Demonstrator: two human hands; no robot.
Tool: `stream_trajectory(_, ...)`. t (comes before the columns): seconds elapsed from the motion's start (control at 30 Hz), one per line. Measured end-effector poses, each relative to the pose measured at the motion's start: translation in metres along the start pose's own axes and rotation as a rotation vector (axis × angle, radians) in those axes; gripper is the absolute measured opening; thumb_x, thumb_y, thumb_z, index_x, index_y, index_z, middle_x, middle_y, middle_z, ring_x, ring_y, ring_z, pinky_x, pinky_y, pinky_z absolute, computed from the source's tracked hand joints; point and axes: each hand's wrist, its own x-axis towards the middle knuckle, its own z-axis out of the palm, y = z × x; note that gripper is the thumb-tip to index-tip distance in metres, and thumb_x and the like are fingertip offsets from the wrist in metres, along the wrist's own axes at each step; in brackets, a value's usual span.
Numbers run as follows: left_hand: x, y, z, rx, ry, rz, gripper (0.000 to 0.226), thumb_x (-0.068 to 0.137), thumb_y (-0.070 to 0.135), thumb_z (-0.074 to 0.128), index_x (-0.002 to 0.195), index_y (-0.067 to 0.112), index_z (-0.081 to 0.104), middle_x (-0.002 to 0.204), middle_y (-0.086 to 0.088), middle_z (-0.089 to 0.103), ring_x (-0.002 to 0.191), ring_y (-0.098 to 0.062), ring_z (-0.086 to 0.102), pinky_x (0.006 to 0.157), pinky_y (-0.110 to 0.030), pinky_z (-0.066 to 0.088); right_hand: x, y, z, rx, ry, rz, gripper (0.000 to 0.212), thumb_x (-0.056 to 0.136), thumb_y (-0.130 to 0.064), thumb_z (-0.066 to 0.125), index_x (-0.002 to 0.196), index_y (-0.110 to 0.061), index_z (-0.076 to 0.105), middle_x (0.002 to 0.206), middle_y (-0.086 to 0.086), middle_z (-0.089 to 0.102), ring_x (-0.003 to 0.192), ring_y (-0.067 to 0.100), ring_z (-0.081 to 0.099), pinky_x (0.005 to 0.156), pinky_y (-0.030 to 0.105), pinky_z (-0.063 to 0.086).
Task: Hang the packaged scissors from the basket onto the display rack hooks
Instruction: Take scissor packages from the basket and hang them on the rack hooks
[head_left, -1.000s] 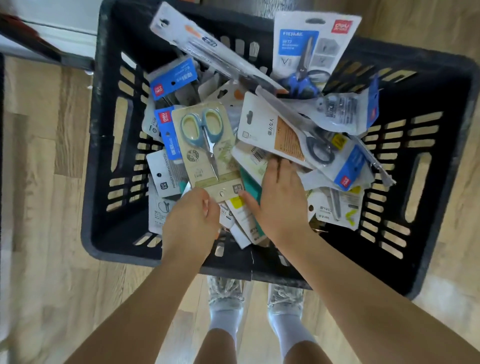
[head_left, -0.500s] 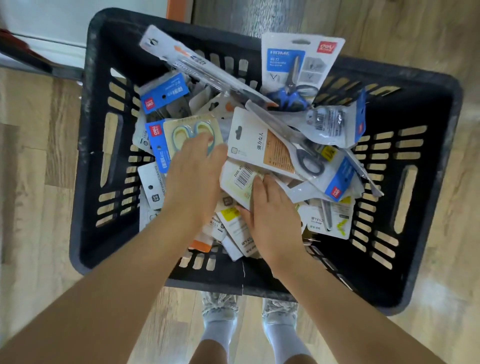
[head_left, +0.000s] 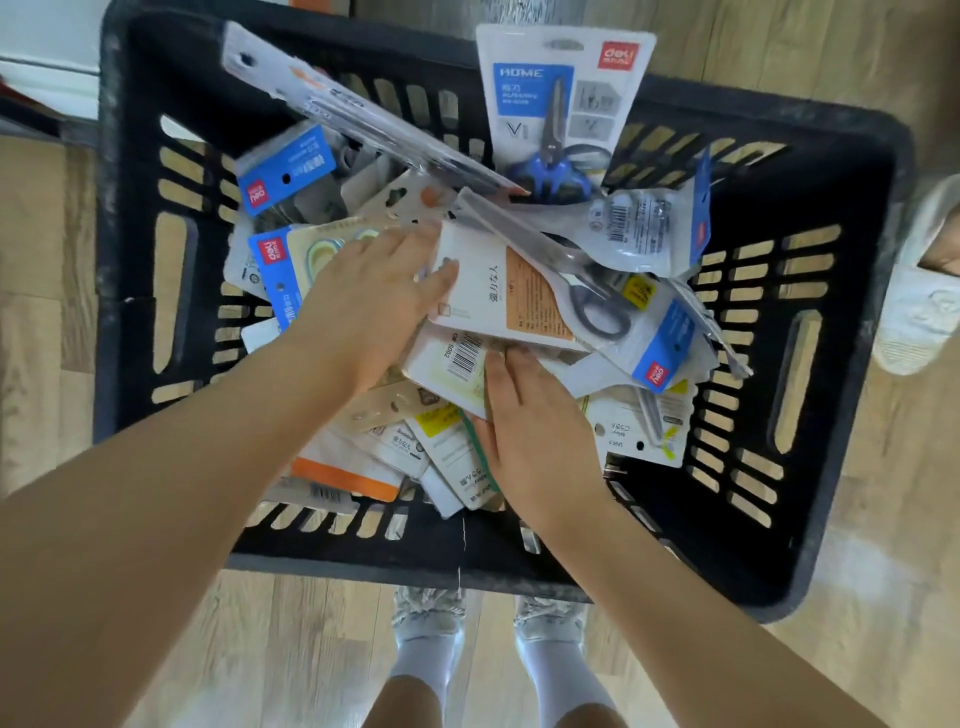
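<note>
Both hands are flat and relaxed in the basket (head_left: 841, 171): left hand (head_left: 363, 306) on the white-and-orange pack (head_left: 498, 291), right hand (head_left: 535, 431) on the barcoded pack (head_left: 452, 364), gripping nothing. Grab one by its edge.

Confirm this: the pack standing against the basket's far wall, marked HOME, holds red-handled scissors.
Not quite. In the head view the HOME pack does stand against the far wall of the basket, but its scissors have blue handles, not red. Only the brand logo in the pack's corner is red.
</note>
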Motion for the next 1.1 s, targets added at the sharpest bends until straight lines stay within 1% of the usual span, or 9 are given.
stream_trajectory(0.2,-0.034,-0.008,-0.01,-0.087,0.251,0.29,0.053,0.056,-0.005,0.085,0.107,0.002,0.068,0.129,-0.022,0.056,0.116,-0.044,0.055,0.09,-0.058,0.043,-0.014,0.01,-0.027,-0.032,0.036,-0.113,0.037,0.092,-0.026,0.034,0.099,-0.009,0.066,0.089,0.005,0.069,0.084,0.024,0.065,0.095,0.034,0.035)
stream_trajectory(0.3,-0.053,-0.011,-0.021,-0.211,0.368,0.336,0.03,0.071,-0.003,0.072,0.101,-0.003,0.068,0.115,-0.022,0.064,0.108,-0.044,0.06,0.088,-0.056,0.039,-0.025,0.011,-0.047,0.019,-0.026,-0.113,0.056,0.102,-0.035,0.016,0.091,-0.013,0.066,0.073,0.0,0.066,0.067,0.02,0.062,0.074,0.028,0.043)
stream_trajectory(0.4,-0.075,-0.016,-0.033,-0.475,0.433,0.194,0.032,0.088,0.017,0.046,0.105,-0.001,0.067,0.115,-0.014,0.066,0.118,-0.028,0.053,0.1,-0.049,0.036,-0.038,0.007,-0.065,0.288,-0.144,0.028,0.046,0.099,-0.041,0.026,0.095,-0.012,0.062,0.063,-0.007,0.054,0.054,0.015,0.052,0.049,0.021,0.034)
stream_trajectory(0.5,-0.091,-0.027,-0.048,-0.839,0.451,-0.095,0.021,0.09,0.025,0.058,0.103,0.012,0.068,0.114,0.007,0.061,0.118,-0.009,0.05,0.107,-0.041,0.035,-0.044,0.003,-0.077,0.673,-0.127,0.254,0.026,0.099,-0.035,0.042,0.084,-0.019,0.056,0.055,-0.013,0.049,0.053,0.0,0.047,0.05,0.014,0.033)
stream_trajectory(0.63,-0.099,-0.043,-0.069,-1.297,0.334,-0.225,0.015,0.083,0.03,0.056,0.093,0.023,0.064,0.08,0.026,0.069,0.083,0.008,0.064,0.071,-0.01,0.05,-0.037,0.002,-0.095,0.9,-0.004,0.499,0.035,0.098,-0.018,0.045,0.063,-0.018,0.043,0.048,-0.015,0.045,0.047,-0.001,0.038,0.051,0.014,0.03)
stream_trajectory(0.73,-0.097,-0.056,-0.069,-1.349,0.34,-0.374,0.016,0.093,0.019,0.052,0.089,0.03,0.062,0.07,0.029,0.067,0.073,0.011,0.065,0.062,-0.005,0.048,-0.026,0.005,-0.104,1.065,0.046,0.74,0.037,0.098,-0.031,0.044,0.087,0.0,0.058,0.081,0.01,0.062,0.074,0.015,0.058,0.08,0.035,0.046)
stream_trajectory(0.87,-0.094,-0.077,-0.056,-1.46,0.258,-0.616,0.022,0.094,0.019,0.052,0.082,0.033,0.064,0.07,0.017,0.071,0.071,-0.001,0.066,0.078,-0.026,0.052,-0.019,0.029,-0.092,1.253,-0.007,0.956,0.054,0.088,-0.058,0.048,0.127,-0.021,0.054,0.129,-0.01,0.056,0.124,0.014,0.046,0.109,0.043,0.028)
stream_trajectory(1.0,-0.088,-0.078,-0.026,-1.429,0.078,-0.691,0.015,0.095,0.024,0.052,0.09,0.029,0.065,0.09,0.005,0.068,0.085,-0.013,0.063,0.088,-0.034,0.047,-0.016,0.038,-0.075,1.36,-0.044,1.052,0.076,0.067,-0.066,0.058,0.133,-0.031,0.047,0.138,-0.002,0.052,0.127,0.027,0.047,0.106,0.058,0.032)
stream_trajectory(1.1,-0.073,-0.067,-0.004,-1.553,0.124,-0.816,0.015,0.094,0.026,0.054,0.105,0.018,0.06,0.094,0.003,0.065,0.081,-0.009,0.063,0.066,-0.02,0.051,-0.012,0.033,-0.071,1.406,-0.07,1.097,0.063,0.079,-0.054,0.057,0.136,-0.029,0.046,0.139,0.001,0.051,0.126,0.028,0.048,0.105,0.056,0.035)
